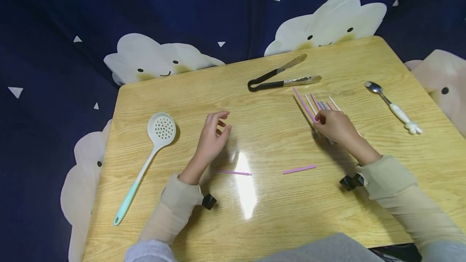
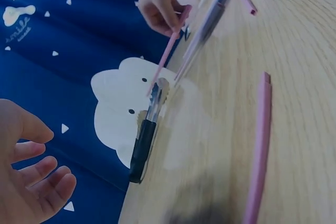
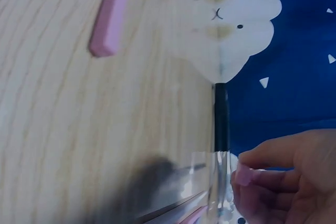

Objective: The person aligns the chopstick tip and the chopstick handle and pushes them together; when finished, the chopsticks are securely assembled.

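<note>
My right hand (image 1: 336, 126) pinches a thin pink stick (image 1: 303, 104) between thumb and fingertips, its far end pointing up and away. Beneath and beside that hand lies a group of several thin sticks, white, pink and bluish grey, partly hidden by the hand; a white stick (image 1: 310, 103) shows among them. My left hand (image 1: 212, 136) hovers over the left half of the table with fingers loosely bent and nothing in them. Closer to my body two more pink sticks lie apart, one stick (image 1: 240, 172) near the left forearm and another stick (image 1: 299, 169) further right.
Black-handled tongs (image 1: 267, 86) lie spread at the back of the wooden table (image 1: 204, 96). A white slotted skimmer (image 1: 162, 128) with a mint handle is at the left. To the right sits a spoon (image 1: 399, 113) with a white handle. A dark blue curtain (image 1: 218, 7) hangs behind.
</note>
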A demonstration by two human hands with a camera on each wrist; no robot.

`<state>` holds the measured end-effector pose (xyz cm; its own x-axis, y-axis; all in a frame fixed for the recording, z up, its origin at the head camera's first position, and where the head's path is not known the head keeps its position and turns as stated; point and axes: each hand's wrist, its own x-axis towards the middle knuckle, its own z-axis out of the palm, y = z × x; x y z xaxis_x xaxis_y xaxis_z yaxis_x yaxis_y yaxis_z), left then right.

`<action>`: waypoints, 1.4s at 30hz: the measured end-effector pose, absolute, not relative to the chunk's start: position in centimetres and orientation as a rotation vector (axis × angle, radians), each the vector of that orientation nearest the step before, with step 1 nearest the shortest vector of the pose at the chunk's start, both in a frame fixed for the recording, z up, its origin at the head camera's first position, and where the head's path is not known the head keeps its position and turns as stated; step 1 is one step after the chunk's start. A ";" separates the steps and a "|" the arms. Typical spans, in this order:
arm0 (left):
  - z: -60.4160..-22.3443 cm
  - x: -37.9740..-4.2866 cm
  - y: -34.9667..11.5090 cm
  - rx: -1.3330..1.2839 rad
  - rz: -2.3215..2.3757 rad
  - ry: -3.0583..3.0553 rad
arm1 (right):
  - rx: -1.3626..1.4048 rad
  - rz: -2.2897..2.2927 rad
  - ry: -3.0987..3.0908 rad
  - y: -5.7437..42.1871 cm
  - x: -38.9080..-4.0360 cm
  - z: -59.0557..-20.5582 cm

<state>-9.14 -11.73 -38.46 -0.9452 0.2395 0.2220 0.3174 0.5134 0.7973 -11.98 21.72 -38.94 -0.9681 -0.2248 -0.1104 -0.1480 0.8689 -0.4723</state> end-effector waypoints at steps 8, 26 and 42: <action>-39.1 -8.8 -12.1 -0.409 -1.385 -2.742 | -0.255 -0.623 2.795 22.6 -12.4 -40.3; -41.0 -7.2 -13.2 -0.519 -1.176 -2.966 | -0.328 -0.444 2.883 22.2 -11.4 -41.8; -43.3 -5.5 -13.6 -1.188 -0.722 -2.921 | -0.968 -0.600 2.688 20.3 -8.1 -42.1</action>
<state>-5.52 -13.61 -43.30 -0.7265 0.6825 0.0797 0.6410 0.6314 0.4363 -8.15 20.33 -42.06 -0.7582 -0.6485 -0.0682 -0.5580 0.6994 -0.4465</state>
